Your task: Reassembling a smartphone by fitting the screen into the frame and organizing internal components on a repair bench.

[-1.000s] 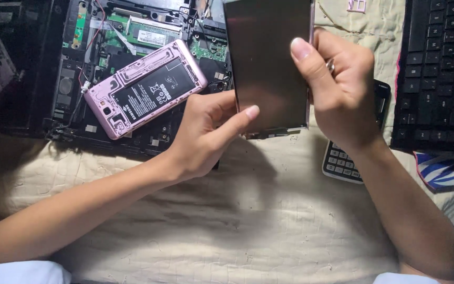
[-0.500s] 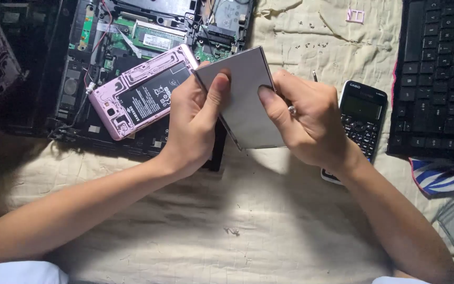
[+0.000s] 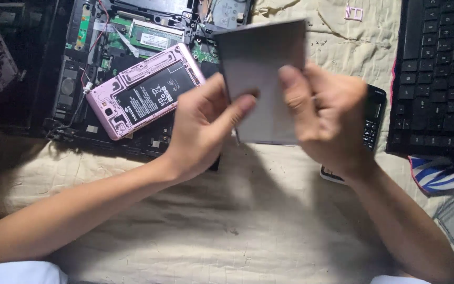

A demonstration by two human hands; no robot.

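Your left hand (image 3: 200, 131) and right hand (image 3: 327, 118) both hold the flat grey panel (image 3: 261, 68) in the air, above the middle of the cloth-covered surface (image 3: 195, 221). Each grip is closed on the panel's lower edge, thumbs pressed against its near face, the panel tilted slightly. Behind your left hand, near the far left of the surface, the opened pink phone (image 3: 145, 92) lies on the opened laptop (image 3: 106, 31). The black calculator (image 3: 371, 118) sits partly hidden under your right hand, with the black keyboard (image 3: 440, 73) along the right edge.
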